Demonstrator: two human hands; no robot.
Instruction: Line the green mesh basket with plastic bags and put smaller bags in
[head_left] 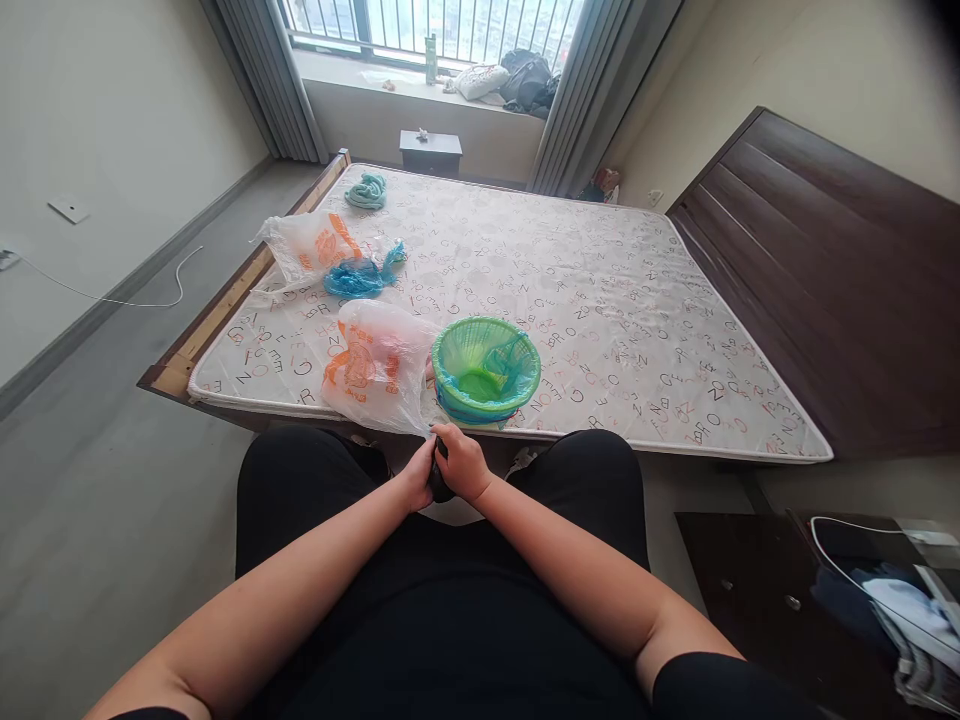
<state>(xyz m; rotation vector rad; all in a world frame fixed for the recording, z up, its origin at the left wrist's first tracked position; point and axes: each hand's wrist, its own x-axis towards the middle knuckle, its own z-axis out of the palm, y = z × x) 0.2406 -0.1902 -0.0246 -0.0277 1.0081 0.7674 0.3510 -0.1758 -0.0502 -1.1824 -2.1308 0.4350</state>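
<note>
- Fingers of left hand (418, 478) and right hand (465, 465) wrapped round a dark object (441, 482).
- One o'clock from them: round green basket (486, 408), film-lined.
- Eleven o'clock: crinkled translucent plastic bag (382, 375).

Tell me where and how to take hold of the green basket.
Probably best: pinch the right-hand rim of the green basket from the right and above. It stands upright, mouth up, its wide rim exposed there, while the orange-printed plastic bag crowds its left side. The thin liner seems folded over the rim, so pinch both together.
</note>
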